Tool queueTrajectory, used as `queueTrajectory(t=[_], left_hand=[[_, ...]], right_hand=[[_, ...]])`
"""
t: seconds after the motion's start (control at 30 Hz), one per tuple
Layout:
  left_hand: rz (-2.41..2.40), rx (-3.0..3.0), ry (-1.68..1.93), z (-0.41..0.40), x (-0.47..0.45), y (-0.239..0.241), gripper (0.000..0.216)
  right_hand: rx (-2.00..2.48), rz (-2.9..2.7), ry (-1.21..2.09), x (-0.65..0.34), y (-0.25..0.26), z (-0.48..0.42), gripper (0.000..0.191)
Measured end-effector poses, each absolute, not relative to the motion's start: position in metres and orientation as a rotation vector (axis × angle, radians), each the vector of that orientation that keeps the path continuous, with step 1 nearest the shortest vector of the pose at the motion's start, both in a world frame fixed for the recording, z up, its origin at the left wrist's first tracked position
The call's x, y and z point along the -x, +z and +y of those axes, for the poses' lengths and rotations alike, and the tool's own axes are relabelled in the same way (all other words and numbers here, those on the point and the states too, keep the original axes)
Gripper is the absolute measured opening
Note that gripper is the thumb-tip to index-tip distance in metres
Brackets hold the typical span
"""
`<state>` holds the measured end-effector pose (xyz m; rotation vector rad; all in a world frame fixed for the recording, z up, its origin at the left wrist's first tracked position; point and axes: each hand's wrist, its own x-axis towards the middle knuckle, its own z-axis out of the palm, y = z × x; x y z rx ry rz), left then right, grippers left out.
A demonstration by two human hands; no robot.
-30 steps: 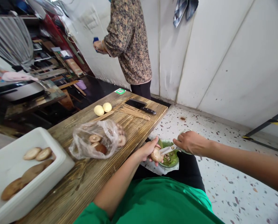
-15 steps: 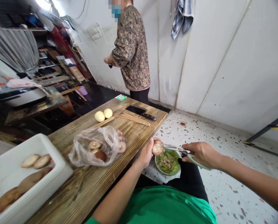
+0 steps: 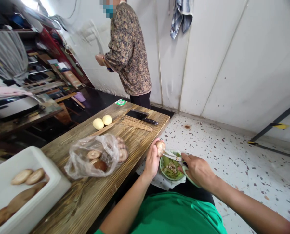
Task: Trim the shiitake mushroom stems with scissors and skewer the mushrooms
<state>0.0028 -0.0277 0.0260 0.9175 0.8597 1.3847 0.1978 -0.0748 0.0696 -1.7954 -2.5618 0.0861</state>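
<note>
Between the fingers of my left hand (image 3: 151,161) is a mushroom (image 3: 160,148), its pale underside turned toward the right. My right hand (image 3: 199,169) is closed on the green handles of a pair of scissors (image 3: 172,156), whose blades reach to the mushroom's underside. Below both hands stands a green bowl (image 3: 172,177) holding leafy scraps and small pale pieces. On the wooden table to the left lies a clear plastic bag (image 3: 79,151) with several mushrooms in it. A white bin (image 3: 58,185) at the far left contains more mushrooms.
Two round yellowish items (image 3: 102,122), a bundle of thin sticks (image 3: 135,123) and a black cleaver (image 3: 141,116) lie toward the far end of the wooden table (image 3: 86,198). Beyond it a person (image 3: 130,48) in a patterned top stands by the wall.
My right hand has moved left with the scissors, bringing the blades against the mushroom. The mushroom has turned in my left hand. The view has shifted slightly right.
</note>
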Motion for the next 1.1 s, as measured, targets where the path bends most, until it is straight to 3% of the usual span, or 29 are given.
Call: queueTrajectory(t=[0.13, 0.4, 0.63, 0.83, 1.1], left_hand=[[0.746, -0.83, 1.431, -0.029, -0.009, 0.028, 0.054], [0.724, -0.609, 1.429, -0.029, -0.01, 0.018, 0.054], [0.665, -0.544, 1.333, -0.027, -0.007, 0.023, 0.047], [0.937, -1.002, 1.417, -0.043, -0.016, 0.02, 0.051], [1.062, -1.554, 1.502, -0.059, -0.02, 0.015, 0.048]], right_hand=[[1.895, -2.641, 0.062, -0.19, 0.071, -0.075, 0.05], [1.889, -2.693, 0.163, -0.194, 0.06, -0.068, 0.037], [1.484, -1.915, 0.964, -0.2, 0.065, -0.067, 0.039], [1.365, -1.156, 1.358, -0.159, 0.062, -0.058, 0.043], [1.262, -1.05, 1.389, -0.124, 0.06, -0.056, 0.032]])
